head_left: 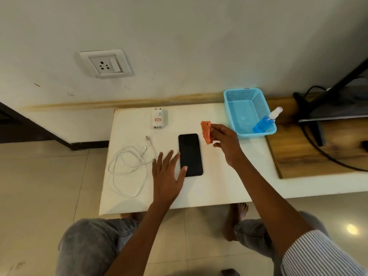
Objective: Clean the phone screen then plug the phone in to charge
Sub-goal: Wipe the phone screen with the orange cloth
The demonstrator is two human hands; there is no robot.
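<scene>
A black phone [190, 154] lies screen up in the middle of the white table [219, 188]. My left hand [168, 174] is spread open beside its left edge, thumb tip over the phone's lower left corner. My right hand [225, 144] holds a folded orange cloth [206, 132] just above and right of the phone. A white charger adapter [158, 121] lies at the back of the table. A coiled white cable [131, 166] rests to the left. A wall socket [105, 64] sits on the wall, upper left.
A blue plastic basket [231, 100] stands at the table's back right with a blue spray bottle [265, 121] leaning in it. A wooden surface [310, 150] with black cables and a dark stand lies to the right. My knees and bare feet are under the table's front edge.
</scene>
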